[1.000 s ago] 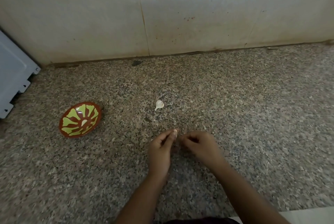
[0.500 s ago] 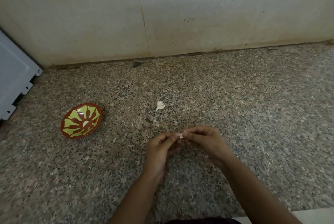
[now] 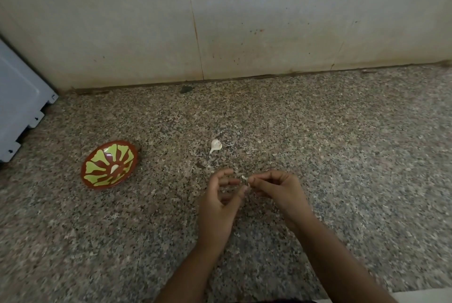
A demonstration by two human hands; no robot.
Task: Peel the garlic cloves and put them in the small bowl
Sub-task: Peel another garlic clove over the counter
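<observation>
As the head view reads now, the right hand [image 3: 278, 190] pinches the garlic clove [image 3: 244, 177] at its fingertips, just above the counter [image 3: 342, 156]. Half a second ago both hands gripped it. The left hand [image 3: 217, 202] has since loosened, fingers spread off the thumb, with the thumb tip near the clove; I cannot resolve whether they touch. I judge that a strip of skin has just been pulled and peeling is unfinished. The second clove [image 3: 216, 145] lies on the counter beyond the hands. The small bowl [image 3: 105, 186], well left, holds one pale clove [image 3: 114, 168].
</observation>
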